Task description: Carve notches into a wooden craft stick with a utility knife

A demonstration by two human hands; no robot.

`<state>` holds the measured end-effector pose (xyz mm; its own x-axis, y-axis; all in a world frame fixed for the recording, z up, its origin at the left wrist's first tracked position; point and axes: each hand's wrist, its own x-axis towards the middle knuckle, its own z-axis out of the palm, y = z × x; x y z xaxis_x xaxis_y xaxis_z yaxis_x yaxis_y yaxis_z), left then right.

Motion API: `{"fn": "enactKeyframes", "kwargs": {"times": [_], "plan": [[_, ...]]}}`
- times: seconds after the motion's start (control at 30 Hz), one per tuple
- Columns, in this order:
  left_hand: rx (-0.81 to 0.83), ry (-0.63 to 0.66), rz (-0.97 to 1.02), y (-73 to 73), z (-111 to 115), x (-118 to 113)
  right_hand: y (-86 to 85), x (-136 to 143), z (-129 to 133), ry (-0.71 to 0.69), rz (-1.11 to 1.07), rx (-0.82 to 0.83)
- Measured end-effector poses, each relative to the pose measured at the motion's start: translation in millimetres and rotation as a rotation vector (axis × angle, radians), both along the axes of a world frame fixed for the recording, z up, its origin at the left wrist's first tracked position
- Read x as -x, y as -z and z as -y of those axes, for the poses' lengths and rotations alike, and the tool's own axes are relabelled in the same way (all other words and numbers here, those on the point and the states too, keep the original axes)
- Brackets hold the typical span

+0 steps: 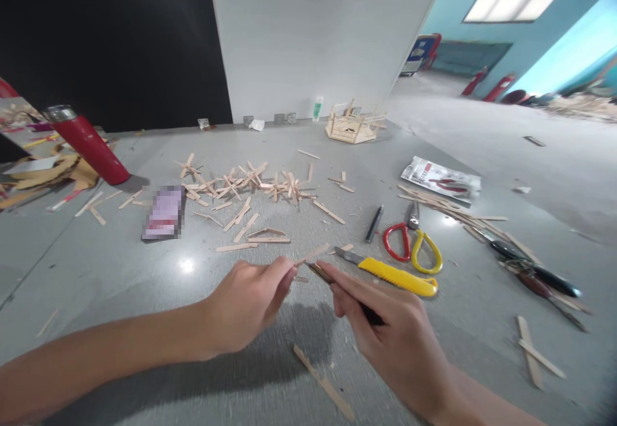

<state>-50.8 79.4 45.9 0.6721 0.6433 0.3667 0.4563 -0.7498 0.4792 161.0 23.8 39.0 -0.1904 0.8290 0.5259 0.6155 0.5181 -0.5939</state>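
Note:
My left hand pinches one end of a thin wooden stick, whose free end points up and to the right. My right hand is closed around a dark, slim tool; its tip is at the stick, close to my left fingertips. Most of the tool is hidden in the palm. Just beyond my right hand lies a yellow utility knife with its blade toward the stick. Scissors with one red and one yellow handle rest behind the knife. A loose stick lies below, between my forearms.
Wooden sticks are scattered beyond my hands. A red bottle and a blurred purple packet are left. At the back stands a wooden frame. Right are a white packet, a black-handled tool and crossed sticks.

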Motion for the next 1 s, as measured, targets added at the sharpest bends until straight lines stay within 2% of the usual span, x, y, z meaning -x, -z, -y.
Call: {"fn": "enactKeyframes", "kwargs": {"times": [0.17, 0.37, 0.53, 0.8, 0.9, 1.0], "plan": [[0.048, 0.011, 0.005, -2.6, 0.1, -0.6, -0.9, 0.6, -0.9, -0.001, 0.010, -0.023], [0.242, 0.013, 0.073, -7.8, -1.8, 1.8, -2.4, -1.6, -2.3, -0.055, 0.019, -0.024], [0.302, 0.010, 0.076, -17.0, -5.7, 3.1, -0.2, -8.1, -2.3, -0.087, 0.088, -0.036], [0.387, 0.004, 0.048, -29.8, -8.7, 1.9, 9.6, -10.6, 0.3, -0.015, 0.218, -0.211], [0.414, 0.006, 0.052, -31.6, -8.6, 1.7, 4.8, -6.6, -0.5, -0.022, 0.136, -0.171], [0.355, 0.008, 0.044, -29.2, -7.7, 2.8, -4.8, -2.3, -2.5, -0.023, 0.043, -0.056]]}}
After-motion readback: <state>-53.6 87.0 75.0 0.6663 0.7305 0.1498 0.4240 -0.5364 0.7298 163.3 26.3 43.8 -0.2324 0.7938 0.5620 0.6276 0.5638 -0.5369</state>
